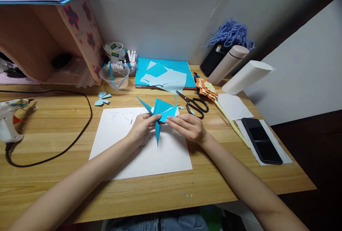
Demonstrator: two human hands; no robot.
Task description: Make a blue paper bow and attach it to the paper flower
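Observation:
A blue folded paper figure (163, 108) with pointed flaps is held above a white sheet of paper (114, 156). My left hand (143, 126) grips its left side, thumb on top, with one point sticking up-left and another hanging down. On the right side, my right hand (188, 126) pinches the lower edge between thumb and fingers. Just beyond that hand lie black-handled scissors (193, 103), blades pointing up-left. Small paper scraps (181, 107) rest near the blades. To the left is a light-blue cut paper piece (102, 98).
A glue gun (10, 120) with a looping black cord (80, 134) is at left. At the back stand a plastic cup (117, 81), a blue folder (184, 65) with paper offcuts, and a bottle (227, 65). A paper flower (207, 88) and phone (262, 140) lie right.

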